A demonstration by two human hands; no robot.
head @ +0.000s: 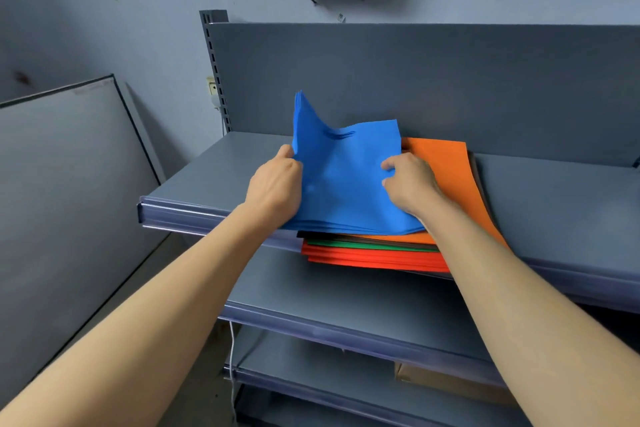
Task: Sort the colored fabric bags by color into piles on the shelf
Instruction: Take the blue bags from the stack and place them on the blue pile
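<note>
**A:** Where do the bags lie?

**B:** All in one stack [398, 240] on the shelf [214, 180], with the stack's near edge hanging past the shelf's front lip. The blue bags [343, 180] are on top of the stack. Below them come orange [446, 170], a dark layer [322, 235], green [367, 245] and red [374, 258] at the bottom.

**A:** And the hands?

**B:** The left hand [277, 184] grips the blue bags at the stack's left side and holds that side raised, so the far corner stands up. The right hand [410, 182] sits toward the stack's right side. Its fingers [390, 162] curl onto the blue and seem to pinch it. How many layers they have cannot be told.

**A:** How will the bags handle?

**B:** Light, thin and floppy, judging by how the raised corner bends. Several blue ones lie together, so they may fan apart or drag the orange along. The best hold looks like a firm pinch on opposite edges, through the whole blue bundle, kept level.
</note>
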